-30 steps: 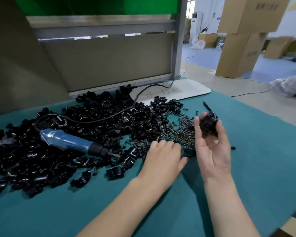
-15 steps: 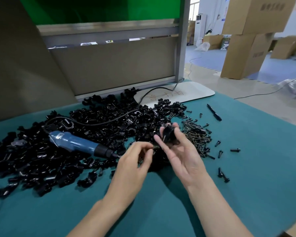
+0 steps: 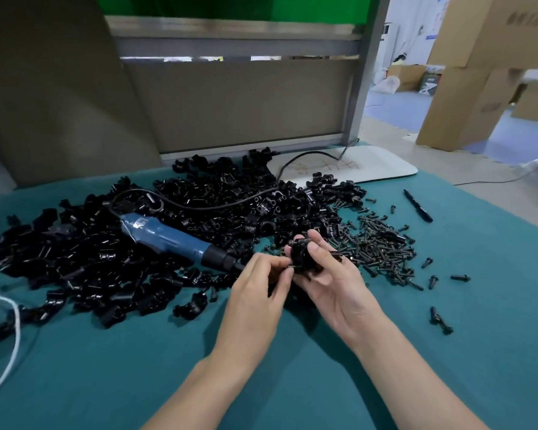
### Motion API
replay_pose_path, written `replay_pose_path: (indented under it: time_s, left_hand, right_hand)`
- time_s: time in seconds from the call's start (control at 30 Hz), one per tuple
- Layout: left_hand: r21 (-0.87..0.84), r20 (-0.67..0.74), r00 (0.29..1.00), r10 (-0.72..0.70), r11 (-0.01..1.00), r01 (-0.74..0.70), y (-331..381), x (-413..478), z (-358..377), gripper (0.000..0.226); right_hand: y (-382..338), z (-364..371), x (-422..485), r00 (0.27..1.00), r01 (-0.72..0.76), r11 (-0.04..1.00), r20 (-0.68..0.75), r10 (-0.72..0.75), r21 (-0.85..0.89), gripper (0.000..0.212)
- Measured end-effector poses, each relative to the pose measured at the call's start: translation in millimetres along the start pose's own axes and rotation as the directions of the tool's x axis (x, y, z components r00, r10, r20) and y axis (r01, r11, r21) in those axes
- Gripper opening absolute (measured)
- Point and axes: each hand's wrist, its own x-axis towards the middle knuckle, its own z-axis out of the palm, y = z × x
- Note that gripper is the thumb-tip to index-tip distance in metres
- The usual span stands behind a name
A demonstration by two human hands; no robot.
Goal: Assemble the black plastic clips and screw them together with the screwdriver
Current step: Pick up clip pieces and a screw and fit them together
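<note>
My right hand (image 3: 330,274) grips a black plastic clip (image 3: 303,254) above the teal table, fingers curled round it. My left hand (image 3: 258,283) pinches a small dark screw (image 3: 289,267) and holds it against the left side of the clip. A large heap of black clips (image 3: 137,243) covers the table's left and middle. The blue electric screwdriver (image 3: 171,238) lies on the heap, tip pointing right toward my hands. A pile of dark screws (image 3: 376,243) lies just right of my hands.
A black pen (image 3: 417,205) lies at the far right of the teal cloth (image 3: 292,367). Loose screws (image 3: 440,319) are scattered right of my arms. A white board (image 3: 354,167) sits at the back. White cord (image 3: 3,330) trails at the left edge. Cardboard boxes (image 3: 479,72) stand beyond the table.
My right hand brought the clip in from the right toward the middle. My left hand rose from the table with a screw pinched and moved it up to the clip.
</note>
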Motion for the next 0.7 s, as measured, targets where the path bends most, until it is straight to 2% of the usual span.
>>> replay_pose_path:
  time_s: [0.13,0.3,0.43,0.57,0.7]
  left_hand:
    - [-0.005,0.039,0.999,-0.006,1.0,0.006,-0.6,-0.5,0.5,0.004]
    - [-0.114,0.087,0.982,-0.168,0.978,0.177,-3.8,1.5,0.4,0.01]
    - [-0.098,0.076,0.989,-0.123,0.987,0.13,-4.9,1.4,1.8,0.005]
    - [-0.153,0.086,0.98,-0.177,0.97,0.189,-4.7,1.4,2.0,0.017]
    - [-0.052,0.101,0.978,-0.185,0.98,0.191,-6.8,1.3,2.2,0.017]
  right_hand:
    - [2.1,0.0,0.8,1.0,-0.011,0.999,0.006,0.012,-0.032,0.04]
    - [5.4,1.9,0.5,1.0,-0.006,0.999,-0.001,0.006,-0.052,0.037]
    - [4.3,3.2,-0.2,1.0,-0.004,0.999,0.002,0.005,-0.037,0.039]
    - [1.9,1.4,-1.1,1.0,-0.007,0.998,0.017,0.008,-0.057,0.038]
    - [2.0,2.0,-0.4,1.0,0.004,0.999,-0.004,-0.004,-0.053,0.039]
